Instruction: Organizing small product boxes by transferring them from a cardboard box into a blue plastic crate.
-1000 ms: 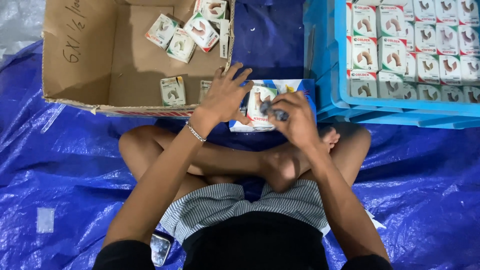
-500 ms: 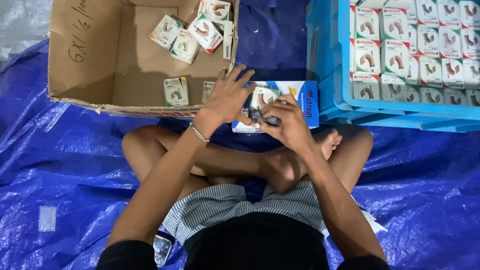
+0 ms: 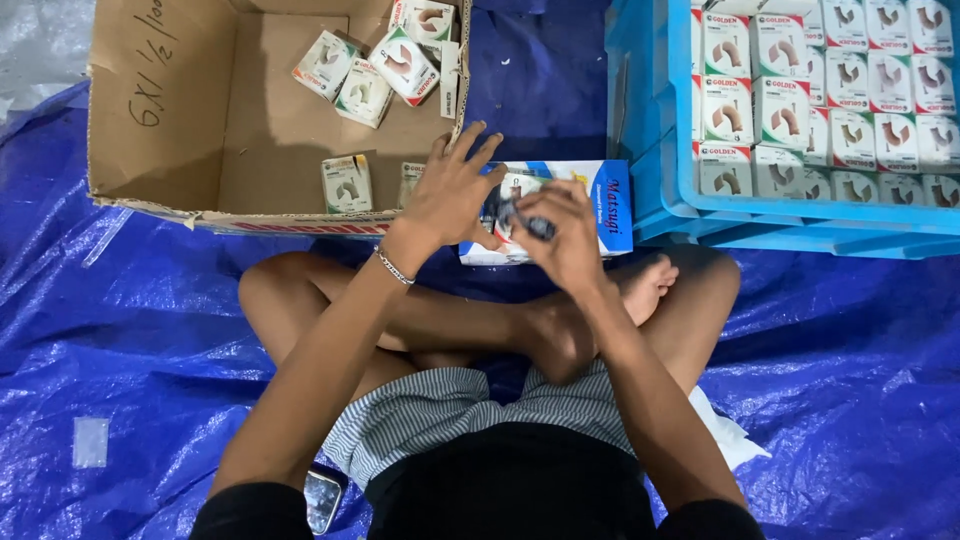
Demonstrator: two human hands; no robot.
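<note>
One cardboard box (image 3: 170, 120), seven small packets (image 3: 348, 183) inside, one blue crate (image 3: 650, 190), two hands (image 3: 455, 190)

The big box (image 3: 180, 130) is rough brown cardboard. The crate (image 3: 650, 150) is smooth blue plastic. The sheet (image 3: 120, 340) is shiny, crinkly blue plastic.

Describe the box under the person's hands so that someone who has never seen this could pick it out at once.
Start at the cardboard carton and the blue crate; the box lies flat between them on the blue tarp, before the crossed legs. It is blue and white, far larger than the small white packets nearby, and both hands rest on it.
</note>
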